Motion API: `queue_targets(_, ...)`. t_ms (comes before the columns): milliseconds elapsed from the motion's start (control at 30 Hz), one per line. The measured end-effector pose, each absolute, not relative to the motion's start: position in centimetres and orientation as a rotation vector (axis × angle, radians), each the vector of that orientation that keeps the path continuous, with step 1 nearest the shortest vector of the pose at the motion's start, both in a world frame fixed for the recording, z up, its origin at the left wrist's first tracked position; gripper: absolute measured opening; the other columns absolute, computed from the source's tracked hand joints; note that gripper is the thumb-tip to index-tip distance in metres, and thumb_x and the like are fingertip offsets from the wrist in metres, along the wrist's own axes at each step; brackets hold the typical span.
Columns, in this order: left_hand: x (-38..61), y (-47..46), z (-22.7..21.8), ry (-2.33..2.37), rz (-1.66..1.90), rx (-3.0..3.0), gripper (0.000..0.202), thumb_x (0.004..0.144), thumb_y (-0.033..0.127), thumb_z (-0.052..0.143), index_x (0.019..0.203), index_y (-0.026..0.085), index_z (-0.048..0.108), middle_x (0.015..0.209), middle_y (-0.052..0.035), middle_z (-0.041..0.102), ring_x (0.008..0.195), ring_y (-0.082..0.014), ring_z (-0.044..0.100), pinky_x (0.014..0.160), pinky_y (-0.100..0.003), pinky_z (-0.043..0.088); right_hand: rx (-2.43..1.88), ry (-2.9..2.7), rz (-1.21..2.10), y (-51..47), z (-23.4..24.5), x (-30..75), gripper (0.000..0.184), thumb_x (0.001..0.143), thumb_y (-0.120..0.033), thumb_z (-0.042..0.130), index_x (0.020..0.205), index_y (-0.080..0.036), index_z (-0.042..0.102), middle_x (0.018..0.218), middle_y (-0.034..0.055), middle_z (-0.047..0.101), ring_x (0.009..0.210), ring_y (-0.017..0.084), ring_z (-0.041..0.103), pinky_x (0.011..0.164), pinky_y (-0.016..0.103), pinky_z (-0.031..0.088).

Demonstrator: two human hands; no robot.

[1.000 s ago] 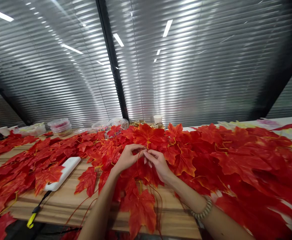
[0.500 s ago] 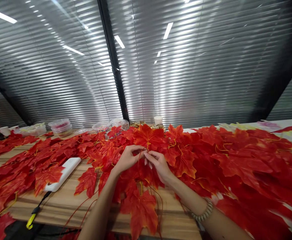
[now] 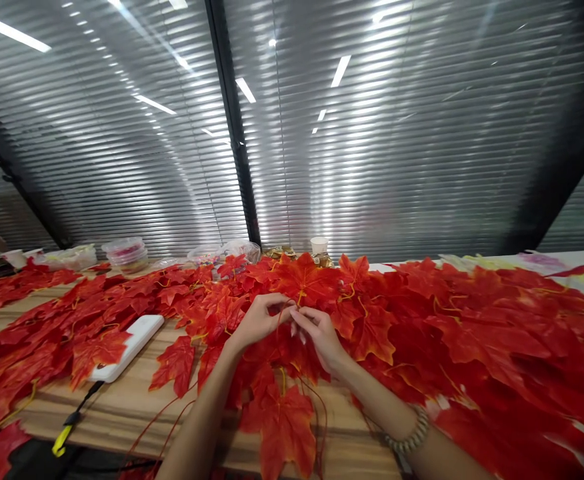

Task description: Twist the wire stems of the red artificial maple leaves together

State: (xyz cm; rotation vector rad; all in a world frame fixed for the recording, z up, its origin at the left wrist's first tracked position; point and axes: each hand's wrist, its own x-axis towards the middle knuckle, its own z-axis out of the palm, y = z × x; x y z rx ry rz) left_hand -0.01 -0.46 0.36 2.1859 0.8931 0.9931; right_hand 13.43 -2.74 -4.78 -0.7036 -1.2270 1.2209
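My left hand (image 3: 265,319) and my right hand (image 3: 318,333) meet at the middle of the table, fingertips pinched together on a thin red cord (image 3: 326,413). Just beyond the fingertips, a red artificial maple leaf (image 3: 305,279) shows its yellow stem close to the pinch. Below the hands, another maple leaf (image 3: 288,427) hangs toward the table's front edge. Loops of the cord trail down on both sides of it. The exact spot where the fingers grip is small and partly hidden.
Heaps of red leaves (image 3: 492,327) spread to both sides. A white power bank (image 3: 131,347) with a black cable lies on the wooden table (image 3: 137,407), left. Along the back stand a paper cup (image 3: 319,245) and stacked plastic tubs (image 3: 125,253), before window blinds (image 3: 402,147).
The view has shifted slightly, so the background sits a little lower and further right. Both hands keep their pinch on the cord, almost unmoved.
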Motion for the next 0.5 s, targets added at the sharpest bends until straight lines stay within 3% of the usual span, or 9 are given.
queue_targets(500, -0.25, -0.30, -0.22, 0.811, 0.979, 2.178, 0.026, 0.079, 0.034, 0.052, 0.084, 0.011, 0.063, 0.081, -0.0066, 0.063, 0.075, -0.0157, 0.057, 0.070, -0.024, 0.044, -0.706, -1.215, 1.242, -2.47, -5.52, 13.52, 0.026, 0.074, -0.038, 0.060, 0.058, -0.017, 0.057, 0.050, -0.0023, 0.053, 0.042, 0.008, 0.036, 0.043, 0.023, 0.026)
